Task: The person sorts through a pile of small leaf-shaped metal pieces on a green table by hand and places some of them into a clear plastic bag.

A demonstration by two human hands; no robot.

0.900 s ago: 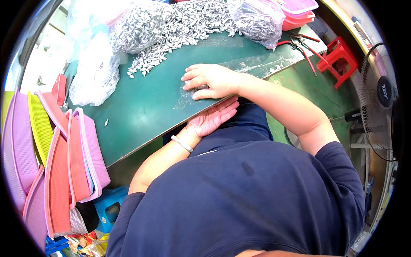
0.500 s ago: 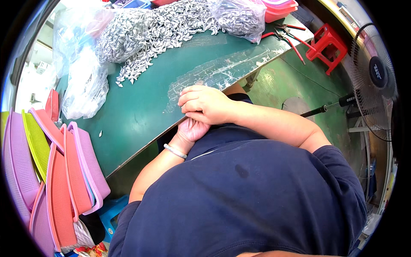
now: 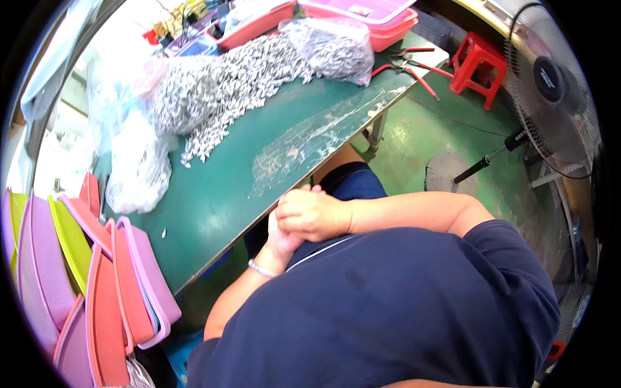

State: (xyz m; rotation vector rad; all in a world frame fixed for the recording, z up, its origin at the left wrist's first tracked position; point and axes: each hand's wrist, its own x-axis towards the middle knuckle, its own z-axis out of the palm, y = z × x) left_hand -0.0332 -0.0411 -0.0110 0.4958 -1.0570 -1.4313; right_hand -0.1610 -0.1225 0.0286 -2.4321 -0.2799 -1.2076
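Note:
My two hands are clasped together at the green table's near edge, in front of my navy shirt. My right hand (image 3: pixel 312 215) lies on top, its fingers wrapped over my left hand (image 3: pixel 280 240). Most of the left hand's fingers are hidden beneath it; a few fingertips show above the right hand's knuckles. A pale bracelet (image 3: pixel 261 268) circles my left wrist. No tool or part shows in either hand. Farther back on the table (image 3: pixel 213 187) lies a heap of small grey-and-white pieces (image 3: pixel 226 90), and one loose piece (image 3: pixel 163 233) lies near the left edge.
Clear plastic bags (image 3: pixel 139 168) stand at the left, and a filled bag (image 3: pixel 336 52) at the back. Red-handled pliers (image 3: pixel 414 68) lie at the far right corner. Stacked plastic baskets (image 3: pixel 107 310) crowd the left side. A red stool (image 3: pixel 479 68) and a fan (image 3: pixel 550 84) stand right.
The view has shifted, so the table and its contents sit lower in the picture. My hands have stayed together and drawn slightly nearer to my body, the right still over the left.

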